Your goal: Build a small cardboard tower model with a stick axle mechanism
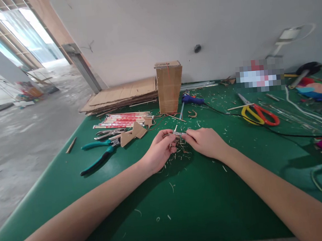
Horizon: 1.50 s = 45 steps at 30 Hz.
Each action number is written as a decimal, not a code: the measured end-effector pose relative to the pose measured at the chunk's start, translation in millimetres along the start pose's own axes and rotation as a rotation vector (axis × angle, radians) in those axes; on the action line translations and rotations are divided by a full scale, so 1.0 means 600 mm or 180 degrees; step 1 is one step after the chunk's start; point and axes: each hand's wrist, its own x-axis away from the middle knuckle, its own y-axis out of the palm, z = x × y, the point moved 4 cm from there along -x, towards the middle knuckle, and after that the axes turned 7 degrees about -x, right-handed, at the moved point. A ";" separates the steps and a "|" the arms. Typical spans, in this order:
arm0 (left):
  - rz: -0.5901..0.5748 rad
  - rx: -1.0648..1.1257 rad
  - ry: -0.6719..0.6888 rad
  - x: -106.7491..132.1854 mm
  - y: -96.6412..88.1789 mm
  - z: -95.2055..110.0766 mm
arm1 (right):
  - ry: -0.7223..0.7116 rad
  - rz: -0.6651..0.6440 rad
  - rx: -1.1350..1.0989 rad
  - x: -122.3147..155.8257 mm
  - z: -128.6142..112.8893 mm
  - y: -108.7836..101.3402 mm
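Note:
Both my hands meet over the middle of the green table [184, 207]. My left hand [160, 150] is closed in a pinch on a small thin stick piece [175, 132] that stands up between the hands. My right hand [204, 141] is closed too, its fingertips pinching the same small piece from the right. What exactly the piece is stays too small to tell. A scatter of pale wood shavings [180, 154] lies on the table right under the hands.
Teal-handled pliers [99, 158] and cardboard cut-outs [132, 134] lie at left, with wrapped chopsticks [124, 119] behind. An upright cardboard box [169, 86], flat cardboard sheets [122, 93], a blue glue gun [191, 99] with black cable, and yellow-red scissors [258, 114] stand further back.

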 end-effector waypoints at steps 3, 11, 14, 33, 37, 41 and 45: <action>-0.0096 -0.0142 0.0111 -0.001 0.001 -0.001 | -0.0029 -0.0014 0.0074 0.001 -0.005 0.001; 0.0018 -0.0091 -0.0125 -0.006 0.001 0.002 | 0.0685 0.0314 0.0206 -0.010 0.023 -0.010; -0.0031 -0.0159 -0.0181 -0.002 0.004 0.002 | 0.1090 0.0386 -0.0006 -0.008 0.056 -0.017; -0.0108 -0.2756 0.0919 0.006 0.009 0.032 | 0.0193 0.0345 -0.0968 -0.004 0.039 -0.021; -0.0426 -0.3909 0.1532 0.005 0.014 0.071 | 0.0383 0.0222 -0.0791 -0.005 0.046 -0.022; -0.0572 -0.4025 0.1560 -0.007 -0.001 0.084 | 0.0540 0.0171 -0.0904 -0.003 0.054 -0.030; -0.0690 -0.3704 0.1340 -0.022 -0.019 0.081 | 0.0432 0.0075 -0.0804 -0.003 0.056 -0.032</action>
